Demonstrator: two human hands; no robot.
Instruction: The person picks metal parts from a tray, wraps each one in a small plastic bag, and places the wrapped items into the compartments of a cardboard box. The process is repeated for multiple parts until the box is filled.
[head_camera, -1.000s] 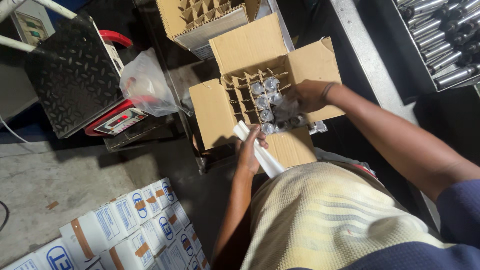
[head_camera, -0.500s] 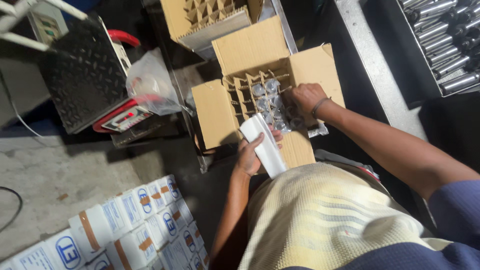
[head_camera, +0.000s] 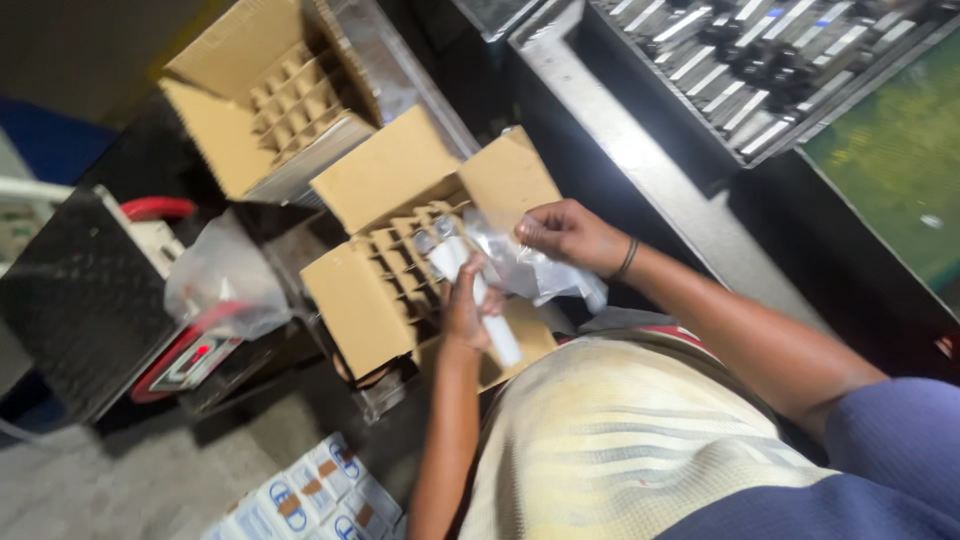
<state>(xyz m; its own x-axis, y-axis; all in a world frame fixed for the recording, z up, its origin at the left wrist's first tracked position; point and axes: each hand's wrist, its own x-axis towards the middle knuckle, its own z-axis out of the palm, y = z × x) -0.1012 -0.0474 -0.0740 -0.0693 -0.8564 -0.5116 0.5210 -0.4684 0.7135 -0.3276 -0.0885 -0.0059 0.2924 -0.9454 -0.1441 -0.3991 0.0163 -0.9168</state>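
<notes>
One head view only, looking steeply down from above the person's lap, tilted and close. The open carton (head_camera: 400, 260) sits at centre, with both hands over its right edge. A second carton (head_camera: 270, 100) lies toward the top left, a tray (head_camera: 760, 70) at the top right corner.

Grey concrete floor (head_camera: 120, 480) below, carrying a stack of white and blue cartons (head_camera: 315, 495) at the bottom edge. Beside that, a red platform scale (head_camera: 190, 355) under a black checkered plate (head_camera: 75, 300), clear plastic bag (head_camera: 225, 275) draped over it.
</notes>
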